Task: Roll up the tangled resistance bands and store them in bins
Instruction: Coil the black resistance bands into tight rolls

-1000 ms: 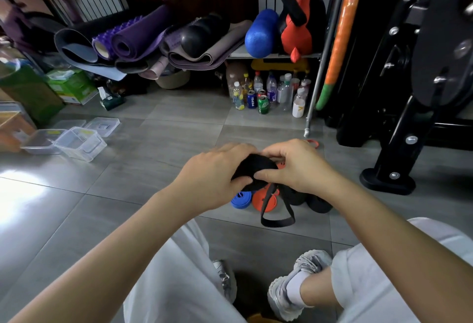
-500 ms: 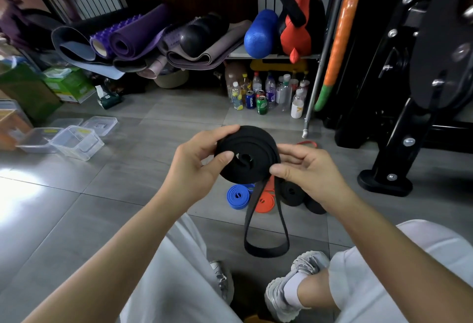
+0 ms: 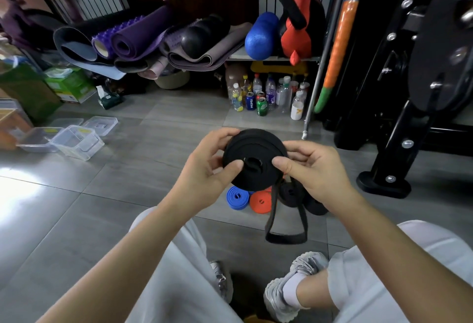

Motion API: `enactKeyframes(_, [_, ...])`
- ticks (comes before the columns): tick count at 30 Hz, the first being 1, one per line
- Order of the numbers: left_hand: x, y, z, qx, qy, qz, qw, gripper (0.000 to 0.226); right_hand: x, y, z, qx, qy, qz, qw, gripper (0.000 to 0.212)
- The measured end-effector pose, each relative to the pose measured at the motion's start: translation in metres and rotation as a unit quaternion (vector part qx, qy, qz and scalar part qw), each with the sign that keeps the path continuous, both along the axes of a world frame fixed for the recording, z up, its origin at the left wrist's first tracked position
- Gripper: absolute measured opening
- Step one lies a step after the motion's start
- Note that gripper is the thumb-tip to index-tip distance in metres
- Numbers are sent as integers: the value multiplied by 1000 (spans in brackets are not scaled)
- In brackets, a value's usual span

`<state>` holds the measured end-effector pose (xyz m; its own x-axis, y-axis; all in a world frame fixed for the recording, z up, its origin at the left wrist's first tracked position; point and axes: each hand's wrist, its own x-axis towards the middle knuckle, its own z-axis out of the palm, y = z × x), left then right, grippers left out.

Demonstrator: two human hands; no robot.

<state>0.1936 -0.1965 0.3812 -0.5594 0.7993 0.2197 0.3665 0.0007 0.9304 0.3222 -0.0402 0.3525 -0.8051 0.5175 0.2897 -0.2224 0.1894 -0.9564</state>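
Both hands hold a black resistance band (image 3: pixel 256 151) wound into a flat coil at chest height. My left hand (image 3: pixel 207 169) grips its left edge with the thumb on the face. My right hand (image 3: pixel 314 169) pinches the right side, thumb near the centre hole. A loose loop of the same band hangs below the coil, down to about knee level. On the floor under the coil lie a rolled blue band (image 3: pixel 237 197), a rolled orange band (image 3: pixel 260 202) and two rolled black bands (image 3: pixel 291 194). Clear plastic bins (image 3: pixel 76 143) stand on the floor at the left.
Rolled yoga mats (image 3: pixel 133 41) and foam rollers pile against the far wall. Bottles and cans (image 3: pixel 261 99) stand beneath a shelf. A black weight machine (image 3: pixel 409 117) fills the right side. Green boxes (image 3: pixel 69 84) sit at far left. My knees and shoes are at the bottom.
The coil turned from edge-on to face-on and rose slightly. The hanging loop has grown shorter as more band wound onto the coil.
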Motion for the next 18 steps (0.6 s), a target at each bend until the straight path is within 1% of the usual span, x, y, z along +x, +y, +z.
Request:
enactKeyframes(1, [-3, 1, 6, -44, 71, 3, 997, 40, 1, 2, 0, 36, -16, 1, 999, 33])
enactKeyframes(2, [-6, 2, 12, -91, 159, 11, 983, 40, 1, 4, 1, 78, -38, 2, 996, 34])
enactKeyframes(3, [-7, 4, 18, -133, 246, 4, 960, 44, 1, 5, 1, 116, -64, 5, 991, 33])
enactKeyframes(5, [-6, 9, 25, -205, 375, -58, 902, 61, -1, 5, 1, 188, -107, 5, 976, 27])
enactKeyframes(6, [-3, 12, 24, -225, 430, -86, 870, 68, -1, 4, 2, 220, -117, -3, 969, 24])
enactKeyframes(7, [-1, 13, 22, -224, 483, -102, 841, 71, -2, 5, 3, 237, -118, -11, 964, 24])
enactKeyframes(8, [0, 15, 19, -215, 519, -110, 820, 70, -1, 5, 3, 234, -116, -15, 965, 27])
enactKeyframes(9, [-1, 15, 18, -205, 527, -111, 817, 66, 0, 6, 2, 207, -110, -12, 972, 31])
enactKeyframes(11, [-5, 14, 16, -179, 485, -111, 848, 58, 5, 8, 0, 119, -105, 4, 987, 41])
enactKeyframes(12, [-7, 14, 15, -166, 461, -106, 865, 56, 8, 9, -2, 90, -105, 14, 990, 42])
enactKeyframes(15, [-15, 10, 7, -130, 394, -68, 907, 55, 12, 10, -9, 88, -96, 11, 991, 40])
enactKeyframes(18, [-15, 6, 2, -88, 338, -39, 936, 51, 11, 13, -10, 57, -79, -1, 995, 41])
